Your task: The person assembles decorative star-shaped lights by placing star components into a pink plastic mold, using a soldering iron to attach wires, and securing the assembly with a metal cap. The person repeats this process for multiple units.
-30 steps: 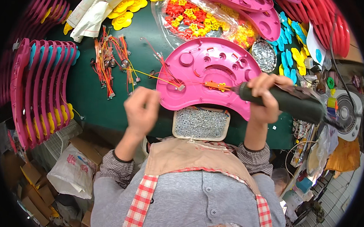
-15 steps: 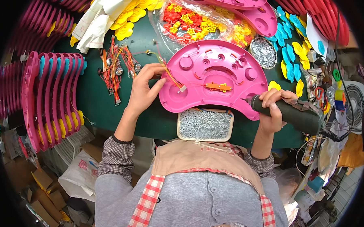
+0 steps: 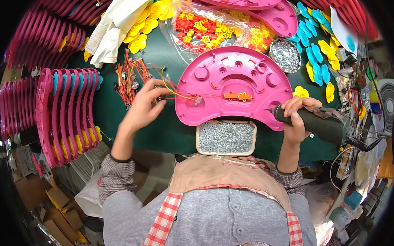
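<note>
A pink arched plastic shell (image 3: 215, 110) lies with its hollow, post-studded side up. An orange circuit strip (image 3: 237, 96) sits in its middle. From there thin red and yellow wires (image 3: 183, 95) with a white connector (image 3: 198, 100) trail over the shell's left edge. My left hand (image 3: 146, 104) is beside that edge, fingers curled at the far end of the wires; a small dark part seems to sit between thumb and fingers, too small to name. In my right hand (image 3: 297, 116) is a black electric screwdriver (image 3: 315, 124), its tip over the shell's right lobe.
A tray of screws (image 3: 226, 137) stands against the shell's near side. Tangled wired parts (image 3: 131, 78) lie to the left, near a row of pink frames (image 3: 65, 117). Behind are a bag of red and yellow stars (image 3: 205, 29) and a silvery dish (image 3: 285, 55); blue and yellow petal pieces (image 3: 314, 57) lie right.
My left hand has drawn left and down off the shell's edge, pulling the wires more level. The right hand keeps the screwdriver in nearly the same place. The whole view has shifted slightly.
</note>
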Demonstrator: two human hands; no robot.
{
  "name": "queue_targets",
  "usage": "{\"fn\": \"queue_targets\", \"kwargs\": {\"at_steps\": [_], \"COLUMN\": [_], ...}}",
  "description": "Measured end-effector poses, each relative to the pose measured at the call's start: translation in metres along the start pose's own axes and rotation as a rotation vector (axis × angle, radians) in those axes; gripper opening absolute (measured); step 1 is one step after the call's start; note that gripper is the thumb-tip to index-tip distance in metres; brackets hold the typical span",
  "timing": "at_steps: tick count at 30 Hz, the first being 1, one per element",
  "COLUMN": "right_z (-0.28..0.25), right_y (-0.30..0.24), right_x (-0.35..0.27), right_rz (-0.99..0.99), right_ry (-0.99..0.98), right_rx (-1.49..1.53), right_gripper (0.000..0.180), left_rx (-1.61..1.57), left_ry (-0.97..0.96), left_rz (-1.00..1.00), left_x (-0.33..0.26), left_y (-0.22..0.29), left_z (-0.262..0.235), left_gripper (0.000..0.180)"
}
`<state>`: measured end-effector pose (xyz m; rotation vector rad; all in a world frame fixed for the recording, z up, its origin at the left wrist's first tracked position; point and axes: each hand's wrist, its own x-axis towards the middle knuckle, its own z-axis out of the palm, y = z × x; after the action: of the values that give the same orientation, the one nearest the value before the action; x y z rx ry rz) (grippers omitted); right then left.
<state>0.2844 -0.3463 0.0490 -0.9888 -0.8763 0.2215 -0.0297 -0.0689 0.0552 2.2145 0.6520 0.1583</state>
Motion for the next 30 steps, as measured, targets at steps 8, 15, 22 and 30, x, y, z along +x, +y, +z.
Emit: {"fn": "queue_targets", "kwargs": {"at_steps": [8,15,22,30], "right_z": [0.0,0.002,-0.003,-0.013], "right_y": [-0.004,-0.001,-0.001,-0.002], "right_x": [-0.003,-0.004,-0.002,0.009], "right_rz": [0.013,0.003,0.035,0.02], "right_ry": [0.037,0.018,0.027,0.018], "right_rx": [-0.001,0.021,0.029,0.013], "right_gripper": [0.043,0.04,0.04,0.041], "left_rx": [0.168,-0.112,-0.066,0.008], "left_ry": [-0.453,-0.142,0.062,0.138], "left_rz": [0.63,0.393,0.595,0.56], "left_x": [0.079,0.214,0.216,0.197], "left_y": [0.137,0.107,0.094,0.097], "left_z": [0.002,0.105,0.155,0.153], "left_gripper": [0.031,0.019,0.022,0.016]}}
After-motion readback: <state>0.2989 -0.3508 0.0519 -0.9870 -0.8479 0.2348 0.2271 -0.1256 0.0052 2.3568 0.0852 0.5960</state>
